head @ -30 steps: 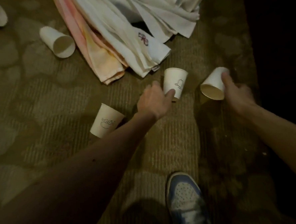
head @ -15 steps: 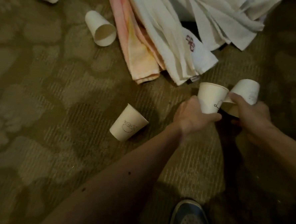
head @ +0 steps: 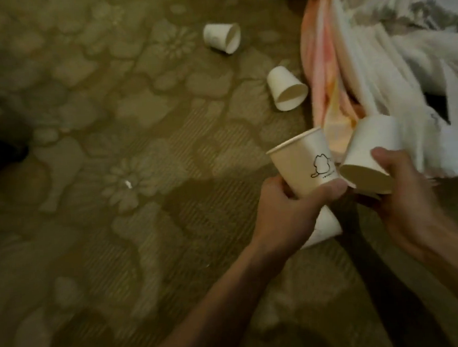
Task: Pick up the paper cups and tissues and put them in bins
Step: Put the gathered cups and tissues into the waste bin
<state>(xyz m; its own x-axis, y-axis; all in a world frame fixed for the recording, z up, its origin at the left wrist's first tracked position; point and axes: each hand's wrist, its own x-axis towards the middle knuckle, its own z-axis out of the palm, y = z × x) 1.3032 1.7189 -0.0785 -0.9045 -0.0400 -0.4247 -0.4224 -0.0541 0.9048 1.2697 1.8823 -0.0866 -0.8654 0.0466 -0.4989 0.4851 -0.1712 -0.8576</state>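
Olive-brown carpet (head: 119,247) with raised flower pattern; heap of white cloths (head: 381,56) at upper right, with a pink-and-orange striped towel (head: 316,60) along its left edge.

left cup (head: 301,166) at 9 o'clock beside right cup (head: 373,145) | third cup (head: 326,225) on floor (head: 119,233) at 6 | near cup (head: 287,88), far cup (head: 222,37) at 11 | towels (head: 377,70) at 1
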